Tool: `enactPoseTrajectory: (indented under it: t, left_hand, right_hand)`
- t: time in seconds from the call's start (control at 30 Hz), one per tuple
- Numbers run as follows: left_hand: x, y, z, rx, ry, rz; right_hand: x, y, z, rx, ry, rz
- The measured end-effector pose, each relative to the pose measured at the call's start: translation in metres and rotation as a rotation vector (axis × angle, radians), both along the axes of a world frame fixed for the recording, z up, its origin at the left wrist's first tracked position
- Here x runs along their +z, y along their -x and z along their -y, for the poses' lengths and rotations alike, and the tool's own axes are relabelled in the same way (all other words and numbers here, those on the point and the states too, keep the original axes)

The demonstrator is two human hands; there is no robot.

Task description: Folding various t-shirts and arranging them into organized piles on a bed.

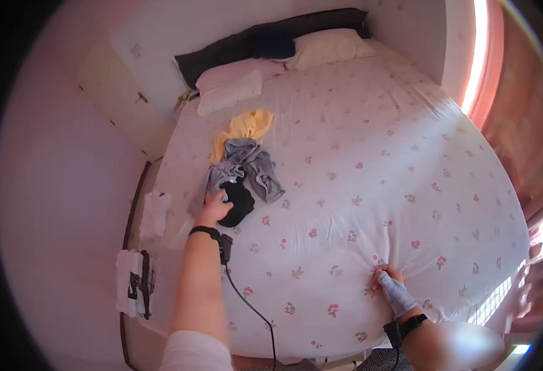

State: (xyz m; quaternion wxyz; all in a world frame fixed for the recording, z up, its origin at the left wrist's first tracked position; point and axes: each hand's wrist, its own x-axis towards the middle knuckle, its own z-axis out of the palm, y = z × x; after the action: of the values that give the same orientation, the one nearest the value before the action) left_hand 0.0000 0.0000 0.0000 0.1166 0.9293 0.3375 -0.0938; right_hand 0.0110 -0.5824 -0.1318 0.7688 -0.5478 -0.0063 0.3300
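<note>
My left hand (214,209) reaches into a small heap of clothes on the bed. Its thumb and fingers close at the edge of a black garment (239,207), with a light grey garment (217,177) right beside it; the fingertips are partly hidden. Just beyond lie a darker grey garment (262,173) and a yellow one (250,125), all crumpled. Farther right, my right hand (390,272) presses down on the mattress, its fingers curled around a small light grey cloth (397,295), perhaps a sock, which hangs back toward the wrist.
A floral sheet (345,185) covers the wide bed. Pillows (330,48) lie against the dark headboard (234,46). White folded clothes (156,213) and a black-and-white stack (134,284) sit along the left edge. A black cable (253,300) trails from my left wrist. Curtains (521,117) hang at right.
</note>
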Motion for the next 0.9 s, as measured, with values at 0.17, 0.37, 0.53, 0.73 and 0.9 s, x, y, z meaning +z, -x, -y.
enactPoseTrajectory:
  t: [0.17, 0.37, 0.53, 0.73, 0.9]
  left_hand:
    - [-0.033, 0.003, 0.068, 0.132, 0.151, -0.108]
    - [-0.011, 0.004, 0.05, 0.194, 0.068, 0.47]
    - [0.058, -0.011, 0.062, 0.303, 0.787, 0.947]
    - [0.17, 0.008, 0.09, 0.111, 1.053, 1.18]
    - [0.289, 0.066, 0.2, -0.288, 1.134, 1.238]
  right_hand:
    - [-0.001, 0.015, 0.027, -0.032, 0.042, -0.037]
    - [-0.016, 0.0, 0.014, -0.023, -0.027, -0.072]
    - [-0.001, -0.001, 0.017, -0.032, -0.035, -0.095]
    - [0.004, 0.002, 0.013, -0.008, -0.038, -0.022]
    - [0.01, 0.017, 0.024, -0.017, -0.105, -0.006]
